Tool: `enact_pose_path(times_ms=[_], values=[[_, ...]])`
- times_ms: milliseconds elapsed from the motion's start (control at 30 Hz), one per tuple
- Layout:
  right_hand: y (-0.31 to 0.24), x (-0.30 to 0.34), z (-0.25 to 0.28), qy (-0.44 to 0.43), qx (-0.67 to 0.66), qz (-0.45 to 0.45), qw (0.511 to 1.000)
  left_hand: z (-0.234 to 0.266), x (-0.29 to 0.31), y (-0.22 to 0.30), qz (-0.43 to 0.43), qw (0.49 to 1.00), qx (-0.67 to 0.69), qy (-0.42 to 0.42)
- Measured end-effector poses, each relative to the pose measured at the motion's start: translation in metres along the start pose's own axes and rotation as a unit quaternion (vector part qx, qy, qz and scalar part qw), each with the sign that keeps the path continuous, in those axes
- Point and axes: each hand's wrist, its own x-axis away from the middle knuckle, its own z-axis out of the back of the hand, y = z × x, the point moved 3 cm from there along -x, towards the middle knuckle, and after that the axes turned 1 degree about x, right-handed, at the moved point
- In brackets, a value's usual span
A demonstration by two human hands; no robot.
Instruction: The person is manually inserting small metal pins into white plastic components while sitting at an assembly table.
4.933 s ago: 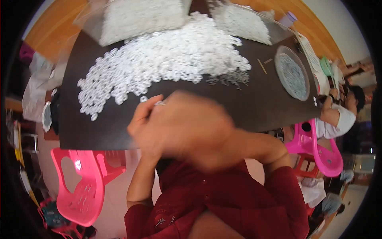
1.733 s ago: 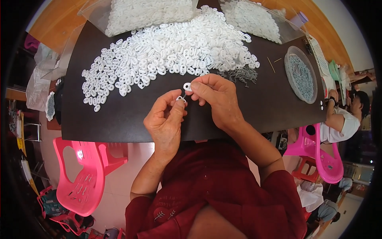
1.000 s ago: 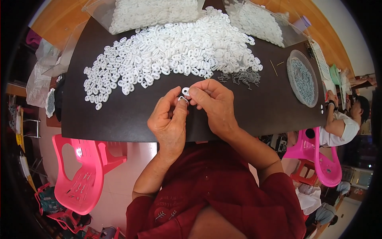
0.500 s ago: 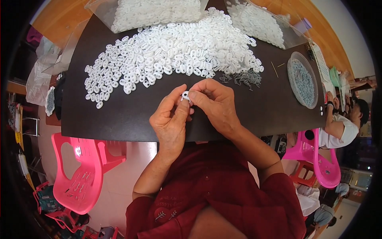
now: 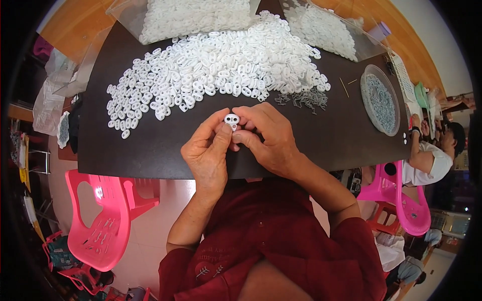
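Note:
Over the table's near edge, my left hand (image 5: 207, 153) pinches a small white plastic piece (image 5: 231, 119) between thumb and fingers. The rounded top of that piece shows two dark holes side by side, while its lower part is partly covered by my fingertips. My right hand (image 5: 271, 138) is closed at the piece's right side, with bent fingers behind it and the thumb low against it. Beyond my hands spreads a big heap of white oval two-holed pieces (image 5: 216, 67). Thin grey pieces, perhaps springs (image 5: 307, 99), lie at the heap's right front.
A round clear tub (image 5: 365, 95) of small grey pieces stands at right, near two thin brass-coloured sticks (image 5: 344, 87). Clear bins (image 5: 125, 22) of white pieces stand at the back. Pink chairs (image 5: 100, 220) flank the table. Another person (image 5: 427, 158) sits at far right.
My right thumb has come down off the top of the white piece, so both of its holes now show. Both hands have shifted slightly left.

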Motion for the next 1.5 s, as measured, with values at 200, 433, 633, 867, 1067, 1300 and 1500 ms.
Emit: enact_pose_path(times_ms=[200, 433, 633, 867, 1067, 1300, 1500], values=[[-0.001, -0.001, -0.003, 0.042, 0.075, 0.111, 0.99, -0.001, 0.001, 0.001, 0.006, 1.0, -0.02, 0.016], [0.0, 0.0, -0.003, 0.051, 0.088, 0.127, 0.987, 0.002, 0.002, -0.003, 0.008, 0.999, -0.031, 0.014], [0.0, 0.002, -0.004, 0.021, 0.011, 0.065, 0.998, 0.006, 0.001, 0.0, 0.002, 0.999, -0.003, -0.042], [-0.002, 0.004, -0.007, 0.022, -0.031, 0.037, 0.999, 0.006, 0.003, -0.002, -0.042, 0.997, -0.028, -0.052], [-0.002, 0.004, -0.008, 0.029, -0.038, 0.023, 0.999, 0.006, 0.006, 0.0, -0.102, 0.989, -0.098, -0.032], [-0.004, 0.003, -0.009, 0.042, -0.043, 0.034, 0.998, 0.006, 0.005, 0.002, -0.113, 0.987, -0.111, -0.03], [-0.011, 0.0, -0.006, 0.027, -0.065, 0.041, 0.997, 0.007, 0.006, 0.006, -0.126, 0.985, -0.119, -0.014]])
